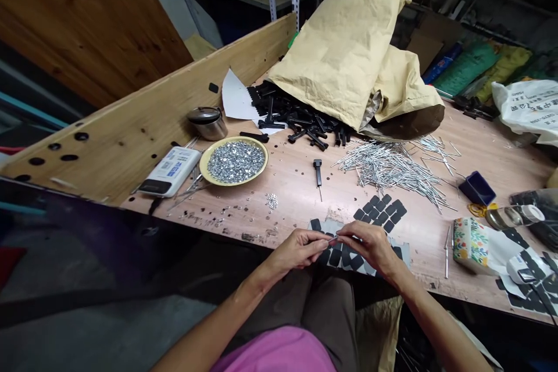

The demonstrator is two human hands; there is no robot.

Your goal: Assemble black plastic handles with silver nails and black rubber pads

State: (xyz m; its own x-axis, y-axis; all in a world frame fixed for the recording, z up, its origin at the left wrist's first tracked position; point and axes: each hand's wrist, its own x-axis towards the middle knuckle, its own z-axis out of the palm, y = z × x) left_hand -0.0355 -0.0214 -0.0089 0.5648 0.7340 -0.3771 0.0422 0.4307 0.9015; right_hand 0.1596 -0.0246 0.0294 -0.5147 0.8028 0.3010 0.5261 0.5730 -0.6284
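Note:
My left hand (300, 249) and my right hand (368, 244) meet at the near table edge, fingertips pinched together on a small thin piece too small to name. Under them lies a grey sheet (403, 251) carrying rows of black rectangular pads (380, 210). Beyond it a single black-handled pin (318, 172) lies alone on the wood. A heap of thin metal pins (387, 165) spreads to the right of it. A yellow dish (208, 154) full of small silver washers sits at the left.
A tan paper sack (349, 52) spills black plastic parts (292, 113) at the back. A metal tin (208, 122) and a white box (172, 170) lie left. A floral box (471, 242), a blue tray (477, 188) and a clear bottle (514, 216) stand right. A wooden board (152, 122) walls the left side.

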